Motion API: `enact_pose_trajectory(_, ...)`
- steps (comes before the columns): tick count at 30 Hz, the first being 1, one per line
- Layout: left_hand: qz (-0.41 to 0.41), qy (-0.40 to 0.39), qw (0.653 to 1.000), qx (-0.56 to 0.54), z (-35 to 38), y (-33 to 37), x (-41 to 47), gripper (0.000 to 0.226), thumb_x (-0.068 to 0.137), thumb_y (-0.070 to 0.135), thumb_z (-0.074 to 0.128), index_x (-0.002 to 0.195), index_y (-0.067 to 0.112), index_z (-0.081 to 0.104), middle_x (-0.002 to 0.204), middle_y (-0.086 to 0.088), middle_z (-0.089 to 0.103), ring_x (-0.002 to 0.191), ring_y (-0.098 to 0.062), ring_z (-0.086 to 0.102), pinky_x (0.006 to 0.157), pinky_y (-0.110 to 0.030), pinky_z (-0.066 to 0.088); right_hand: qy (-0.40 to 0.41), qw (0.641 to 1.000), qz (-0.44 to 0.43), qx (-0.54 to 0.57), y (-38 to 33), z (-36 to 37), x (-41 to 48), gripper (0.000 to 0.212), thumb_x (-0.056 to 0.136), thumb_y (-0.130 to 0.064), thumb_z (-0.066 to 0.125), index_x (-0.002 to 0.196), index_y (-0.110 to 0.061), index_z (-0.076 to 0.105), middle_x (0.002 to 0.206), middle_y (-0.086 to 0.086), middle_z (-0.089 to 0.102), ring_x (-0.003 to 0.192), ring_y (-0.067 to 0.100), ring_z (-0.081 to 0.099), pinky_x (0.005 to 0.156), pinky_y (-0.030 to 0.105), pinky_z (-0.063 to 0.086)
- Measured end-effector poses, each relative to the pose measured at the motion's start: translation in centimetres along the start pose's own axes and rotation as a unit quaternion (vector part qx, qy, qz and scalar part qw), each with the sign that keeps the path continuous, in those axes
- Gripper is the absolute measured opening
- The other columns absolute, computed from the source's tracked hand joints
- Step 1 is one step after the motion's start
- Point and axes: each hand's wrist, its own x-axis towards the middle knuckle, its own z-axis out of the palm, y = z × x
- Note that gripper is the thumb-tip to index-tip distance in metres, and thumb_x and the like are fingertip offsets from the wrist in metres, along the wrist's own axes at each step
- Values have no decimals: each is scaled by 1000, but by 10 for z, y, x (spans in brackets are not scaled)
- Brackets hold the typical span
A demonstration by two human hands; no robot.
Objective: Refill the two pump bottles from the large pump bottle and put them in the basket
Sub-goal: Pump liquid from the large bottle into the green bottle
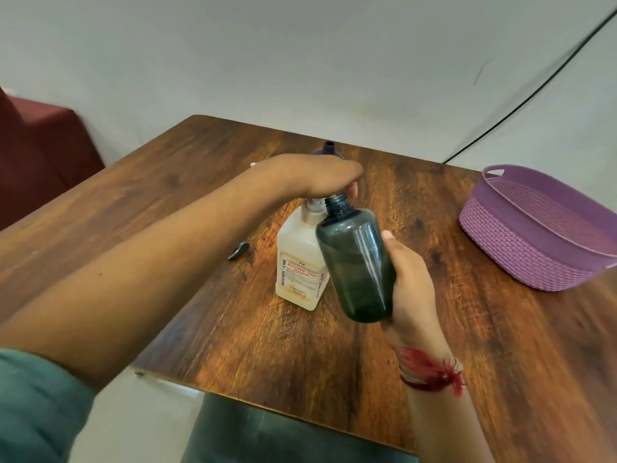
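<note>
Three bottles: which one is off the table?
The smoky grey bottle, held tilted in the right hand. The large white pump bottle stands on the table; the purple bottle sits upright behind the left hand.

Large bottle (297, 265) on table (233, 329); basket (521, 252) right.

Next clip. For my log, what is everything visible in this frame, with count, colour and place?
large pump bottle: 1, cream-white with a label, standing mid-table
grey bottle: 1, translucent dark grey, cap off, held tilted with its neck at the large pump bottle's pump
purple bottle: 1, only its neck shows, behind the left hand
pump head: 1, dark, lying on the table left of the large pump bottle
basket: 1, purple, on the table's right side
table: 1, brown wood
seat: 1, maroon, far left
cable: 1, black, on the wall, upper right
thread: 1, red, on the right wrist
left hand: on top of the pump, fingers mostly hidden
right hand: grips the grey bottle's lower body
</note>
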Motion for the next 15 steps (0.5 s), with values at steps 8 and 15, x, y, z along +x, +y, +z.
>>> enact_pose_trajectory(8,9,-36,999,18,-5,5,0,43,101,33,23,88,16,60,84,2,57,72,-9,48,64,-23,33,-4,1000,-4,7,-2,-2,-1,50,96,-38,45,103,10,56,91,20,54,81,33,49,71,38,40)
enact_pose_trajectory(15,-9,-46,999,10,0,1,3,38,99,30,31,109,11,63,93,-1,59,72,-9,49,61,-23,34,-19,1000,-9,-5,-2,-1,1,55,89,-42,46,98,12,54,88,19,54,78,31,50,68,37,42)
